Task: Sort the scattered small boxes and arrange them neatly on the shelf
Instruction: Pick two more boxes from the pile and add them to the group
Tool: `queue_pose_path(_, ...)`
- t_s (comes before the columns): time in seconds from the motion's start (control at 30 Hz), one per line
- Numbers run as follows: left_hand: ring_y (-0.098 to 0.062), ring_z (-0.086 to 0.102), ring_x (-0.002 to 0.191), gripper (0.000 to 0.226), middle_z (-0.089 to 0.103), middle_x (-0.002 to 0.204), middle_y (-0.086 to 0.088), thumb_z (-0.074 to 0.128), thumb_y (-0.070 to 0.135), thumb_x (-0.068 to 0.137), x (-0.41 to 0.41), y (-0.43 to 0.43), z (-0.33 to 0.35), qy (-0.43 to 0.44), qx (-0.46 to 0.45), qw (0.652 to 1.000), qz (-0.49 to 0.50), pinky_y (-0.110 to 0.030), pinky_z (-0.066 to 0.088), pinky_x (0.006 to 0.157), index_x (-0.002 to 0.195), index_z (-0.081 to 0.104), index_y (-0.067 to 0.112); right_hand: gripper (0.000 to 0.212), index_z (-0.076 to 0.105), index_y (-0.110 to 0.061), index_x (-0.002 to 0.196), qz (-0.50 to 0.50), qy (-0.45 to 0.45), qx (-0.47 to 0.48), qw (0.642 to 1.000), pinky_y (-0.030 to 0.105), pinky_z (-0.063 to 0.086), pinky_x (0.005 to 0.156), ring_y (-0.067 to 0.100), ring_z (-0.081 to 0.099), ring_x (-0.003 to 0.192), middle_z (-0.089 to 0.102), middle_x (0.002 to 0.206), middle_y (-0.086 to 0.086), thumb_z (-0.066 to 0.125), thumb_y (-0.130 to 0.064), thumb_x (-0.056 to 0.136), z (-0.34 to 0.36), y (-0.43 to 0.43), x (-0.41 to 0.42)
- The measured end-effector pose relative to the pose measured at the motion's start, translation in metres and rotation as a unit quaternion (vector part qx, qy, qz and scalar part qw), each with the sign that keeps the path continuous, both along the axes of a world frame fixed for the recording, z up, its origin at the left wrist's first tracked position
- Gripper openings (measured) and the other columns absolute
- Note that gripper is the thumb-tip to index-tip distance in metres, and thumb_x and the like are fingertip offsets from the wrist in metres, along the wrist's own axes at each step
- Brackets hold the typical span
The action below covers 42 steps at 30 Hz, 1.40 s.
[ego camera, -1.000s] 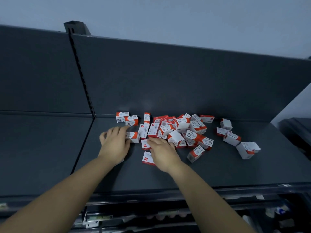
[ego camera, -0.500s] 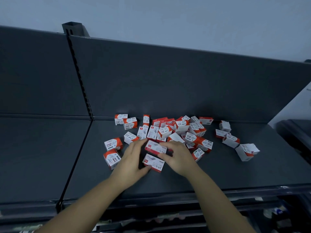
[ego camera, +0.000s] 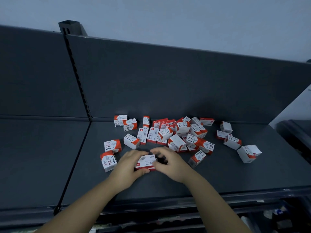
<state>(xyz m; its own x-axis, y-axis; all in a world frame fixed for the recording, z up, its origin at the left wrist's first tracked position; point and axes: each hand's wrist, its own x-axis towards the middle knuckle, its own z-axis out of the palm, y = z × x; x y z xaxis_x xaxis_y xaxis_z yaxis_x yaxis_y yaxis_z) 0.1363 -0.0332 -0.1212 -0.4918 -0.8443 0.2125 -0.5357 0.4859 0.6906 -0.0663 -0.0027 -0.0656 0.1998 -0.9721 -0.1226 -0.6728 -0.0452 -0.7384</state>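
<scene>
The flat box (ego camera: 146, 161), white over red with a large 9 legible on its face, lies on the shelf (ego camera: 218, 179) between both hands; the left grip (ego camera: 127, 167) clasps its left end; the right grip (ego camera: 170, 163), blurred, seems to pinch its right end; half a second ago two such boxes lay apart here, now apparently stacked; just left stand paper-clip boxes (ego camera: 112, 145) marked PAPER CLIPS 3; behind, the scattered pile (ego camera: 181, 132), one box reading 24/6.
</scene>
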Motion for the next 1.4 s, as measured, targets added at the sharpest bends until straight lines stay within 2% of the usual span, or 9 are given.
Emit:
queue_pose_path(0.17,-0.007,0.048,0.104,0.046,0.054,0.11,0.015,0.073,0.04,0.082,0.004,-0.003,-0.002,-0.008,-0.016,1.0,0.026,-0.025,0.04,0.088,0.123,0.054,0.032,0.046,0.039,-0.016,0.148,-0.016,0.123,-0.081,0.989,0.03,0.022,0.116,0.014,0.027,0.142,0.036,0.154,-0.001,0.036,-0.024,0.102,0.005,-0.029,0.03)
queue_pose_path(0.37,-0.006,0.048,0.105,0.046,0.055,0.111,0.015,0.073,0.042,0.081,0.004,-0.004,-0.003,0.001,0.006,1.0,0.028,-0.024,0.04,0.09,0.122,0.055,0.034,0.061,0.011,-0.02,0.157,-0.02,0.265,-0.019,0.964,0.036,-0.003,0.122,0.012,-0.004,0.151,0.002,0.165,-0.004,0.02,-0.047,0.104,-0.012,-0.045,0.034)
queue_pose_path(0.57,-0.001,0.05,0.104,0.041,0.057,0.106,0.017,0.076,0.037,0.075,0.005,-0.004,0.001,0.041,0.026,0.998,0.027,-0.023,0.041,0.09,0.113,0.061,0.035,0.049,0.031,-0.02,0.152,0.012,0.206,-0.065,0.976,0.027,0.005,0.12,0.009,0.013,0.149,0.022,0.162,-0.005,0.029,-0.035,0.106,-0.008,-0.027,0.015)
queue_pose_path(0.7,-0.002,0.052,0.104,0.036,0.059,0.103,0.018,0.074,0.036,0.07,0.008,-0.004,0.001,0.063,0.04,0.997,0.029,-0.028,0.043,0.091,0.105,0.064,0.036,0.039,0.051,-0.022,0.141,0.027,0.14,-0.096,0.985,0.013,0.006,0.115,-0.006,0.024,0.14,0.04,0.152,-0.011,0.038,-0.02,0.104,-0.014,-0.002,-0.005)
queue_pose_path(0.87,-0.006,0.052,0.101,0.033,0.058,0.1,0.016,0.074,0.033,0.065,0.008,-0.001,0.007,0.077,0.07,0.994,0.037,-0.03,0.043,0.088,0.094,0.06,0.038,0.022,0.074,-0.019,0.106,-0.021,0.058,-0.136,0.989,0.031,0.035,0.114,-0.005,0.047,0.127,0.067,0.124,-0.009,0.058,-0.009,0.094,-0.019,0.019,-0.026)
queue_pose_path(1.0,-0.006,0.053,0.098,0.032,0.059,0.098,0.016,0.074,0.031,0.063,0.008,0.001,0.009,0.082,0.074,0.993,0.041,-0.03,0.043,0.085,0.093,0.062,0.03,0.015,0.076,-0.015,0.092,-0.056,0.047,-0.116,0.991,0.029,0.048,0.1,0.0,0.06,0.112,0.074,0.108,-0.006,0.063,-0.01,0.09,-0.012,0.026,-0.03)
queue_pose_path(1.13,-0.005,0.054,0.097,0.031,0.059,0.098,0.015,0.074,0.03,0.063,0.007,0.001,0.01,0.084,0.075,0.993,0.037,-0.029,0.044,0.083,0.092,0.063,0.028,0.014,0.072,-0.015,0.096,-0.088,0.092,-0.165,0.978,0.035,0.051,0.086,0.013,0.062,0.094,0.07,0.1,-0.003,0.059,-0.012,0.09,-0.005,0.02,-0.027)
queue_pose_path(1.23,-0.005,0.055,0.095,0.029,0.059,0.096,0.015,0.074,0.031,0.063,0.007,0.002,0.012,0.09,0.085,0.992,0.035,-0.03,0.046,0.082,0.09,0.062,0.029,0.022,0.066,-0.018,0.113,-0.112,0.131,-0.132,0.976,0.026,0.047,0.092,0.013,0.059,0.108,0.064,0.119,-0.003,0.056,-0.016,0.093,0.004,0.008,-0.021)
queue_pose_path(1.4,-0.006,0.056,0.094,0.029,0.059,0.095,0.015,0.072,0.034,0.062,0.006,0.003,0.013,0.09,0.08,0.992,0.036,-0.033,0.047,0.081,0.089,0.063,0.028,0.037,0.053,-0.018,0.133,-0.051,0.208,-0.048,0.976,0.031,0.037,0.107,0.017,0.047,0.129,0.05,0.141,0.0,0.052,-0.028,0.097,0.015,-0.014,-0.007)
